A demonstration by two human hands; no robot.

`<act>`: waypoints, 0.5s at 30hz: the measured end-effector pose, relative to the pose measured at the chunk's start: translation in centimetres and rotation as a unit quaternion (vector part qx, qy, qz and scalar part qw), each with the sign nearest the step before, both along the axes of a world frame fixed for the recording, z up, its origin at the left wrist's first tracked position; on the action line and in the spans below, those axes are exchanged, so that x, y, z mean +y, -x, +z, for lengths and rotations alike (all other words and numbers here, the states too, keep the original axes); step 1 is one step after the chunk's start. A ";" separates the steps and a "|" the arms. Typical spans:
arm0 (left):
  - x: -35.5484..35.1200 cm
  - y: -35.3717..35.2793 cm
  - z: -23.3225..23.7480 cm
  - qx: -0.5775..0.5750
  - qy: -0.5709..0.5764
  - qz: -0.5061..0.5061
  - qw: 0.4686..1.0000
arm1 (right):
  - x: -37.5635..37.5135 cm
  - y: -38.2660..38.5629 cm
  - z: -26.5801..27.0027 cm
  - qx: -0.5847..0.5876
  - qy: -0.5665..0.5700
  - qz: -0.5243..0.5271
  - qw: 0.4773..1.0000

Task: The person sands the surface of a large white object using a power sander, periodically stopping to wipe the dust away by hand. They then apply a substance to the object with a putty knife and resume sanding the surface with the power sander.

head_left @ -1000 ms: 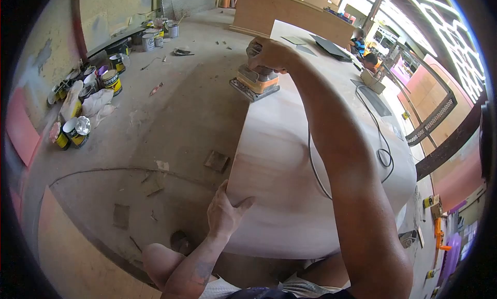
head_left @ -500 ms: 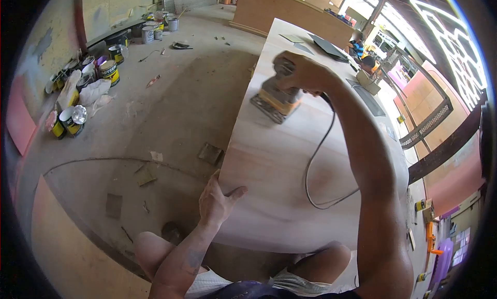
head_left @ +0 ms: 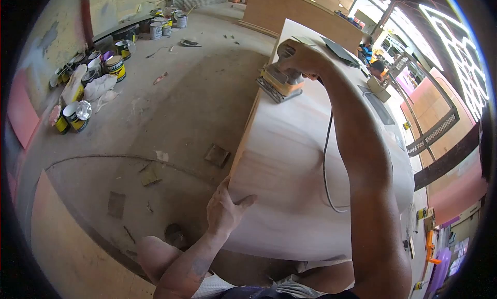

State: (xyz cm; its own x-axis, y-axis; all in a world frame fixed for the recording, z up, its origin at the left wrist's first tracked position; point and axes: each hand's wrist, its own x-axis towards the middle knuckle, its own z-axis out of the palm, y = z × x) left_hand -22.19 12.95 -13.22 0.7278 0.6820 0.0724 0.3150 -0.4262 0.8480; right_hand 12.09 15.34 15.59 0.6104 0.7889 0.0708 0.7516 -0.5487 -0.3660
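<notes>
My right hand (head_left: 304, 58) is closed over the top of an orange and grey electric sander (head_left: 283, 82), whose flat pad rests near the far left edge of a large whitish panel (head_left: 295, 159). From the sander a dark cord (head_left: 326, 169) hangs down across the panel, partly behind my right forearm. At the panel's near left edge, my left hand (head_left: 225, 208) grips the board, thumb on the top face and fingers at the side, partly hidden. Faint pinkish-brown streaks mark the panel's surface.
Paint cans (head_left: 115, 67) and crumpled plastic (head_left: 100, 86) line the left wall. Sanding scraps (head_left: 216, 155) and a long cable (head_left: 103, 156) lie on the dusty floor. Dark sheets (head_left: 339, 51) sit on the panel's far end. Two people (head_left: 376, 68) are beyond it, near a metal frame (head_left: 432, 133).
My right hand and the sander have moved farther away along the panel, to its left edge. The cord hangs straighter. More of the panel's left side face shows. My left hand keeps its grip.
</notes>
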 end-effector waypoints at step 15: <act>0.0 -0.1 -0.4 -0.006 -0.019 0.002 1.000 | 0.1 7.4 -0.6 -0.016 -0.001 0.143 0.990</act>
State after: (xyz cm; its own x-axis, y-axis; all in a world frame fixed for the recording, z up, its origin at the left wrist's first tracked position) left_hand -22.07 12.97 -13.58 0.7247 0.6809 0.1062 0.3066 -0.4566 0.8352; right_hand 4.69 15.42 15.03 0.3602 0.9287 0.0875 0.8868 -0.3119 -0.3409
